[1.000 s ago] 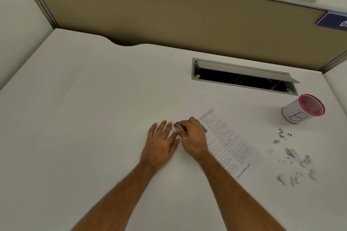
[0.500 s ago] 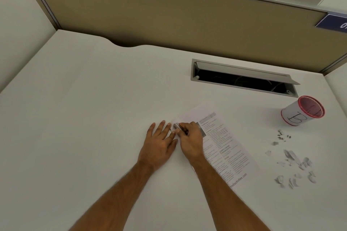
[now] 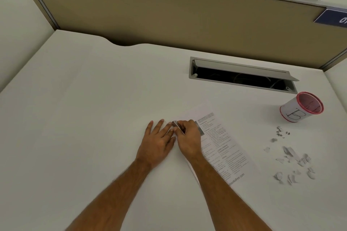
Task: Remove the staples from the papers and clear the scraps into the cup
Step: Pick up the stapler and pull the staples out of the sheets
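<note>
White tabletop [image 3: 84, 118] carries printed papers [image 3: 223, 146]; the right hand [image 3: 187, 137] hides their corner, fingers clamped on a thin metal tool [image 3: 178, 127]. Left hand [image 3: 157, 140] lies flat, fingers apart. Staples unseen; cup [image 3: 300, 107] well apart.

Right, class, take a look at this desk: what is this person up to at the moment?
A person is working at the top corner of the printed papers on a white desk. The left hand lies flat, pinning the corner, while the right hand works a small metal tool there. Torn paper scraps and pulled staples lie loose on the desk, not yet in the red-rimmed cup.
</note>
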The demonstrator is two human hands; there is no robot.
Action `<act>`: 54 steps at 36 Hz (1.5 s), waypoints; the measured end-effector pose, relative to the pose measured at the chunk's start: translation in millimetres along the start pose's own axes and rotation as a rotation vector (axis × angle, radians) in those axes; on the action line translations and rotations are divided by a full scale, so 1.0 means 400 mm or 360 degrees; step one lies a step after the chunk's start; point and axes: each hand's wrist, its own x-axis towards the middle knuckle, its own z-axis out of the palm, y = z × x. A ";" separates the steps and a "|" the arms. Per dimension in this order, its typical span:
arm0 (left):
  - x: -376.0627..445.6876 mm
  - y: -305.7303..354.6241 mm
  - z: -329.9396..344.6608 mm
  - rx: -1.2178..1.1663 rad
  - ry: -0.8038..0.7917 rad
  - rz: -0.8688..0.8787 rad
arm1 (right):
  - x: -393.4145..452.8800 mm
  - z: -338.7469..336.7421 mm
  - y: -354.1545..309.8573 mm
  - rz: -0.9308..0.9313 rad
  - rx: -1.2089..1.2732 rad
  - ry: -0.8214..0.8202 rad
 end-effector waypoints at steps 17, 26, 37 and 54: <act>-0.006 -0.006 -0.005 -0.0090 0.0057 -0.0034 | 0.002 -0.008 0.000 -0.0226 -0.0370 -0.0099; -0.005 -0.005 -0.005 -0.0046 0.0094 -0.0001 | 0.014 -0.002 -0.001 -0.0323 -0.0633 -0.0084; -0.002 -0.001 -0.006 0.0041 0.0057 -0.0009 | 0.011 0.002 -0.003 -0.0084 -0.0150 -0.0062; -0.003 -0.006 0.000 0.0062 0.0038 -0.0013 | 0.036 -0.025 -0.016 0.0404 0.0433 -0.0206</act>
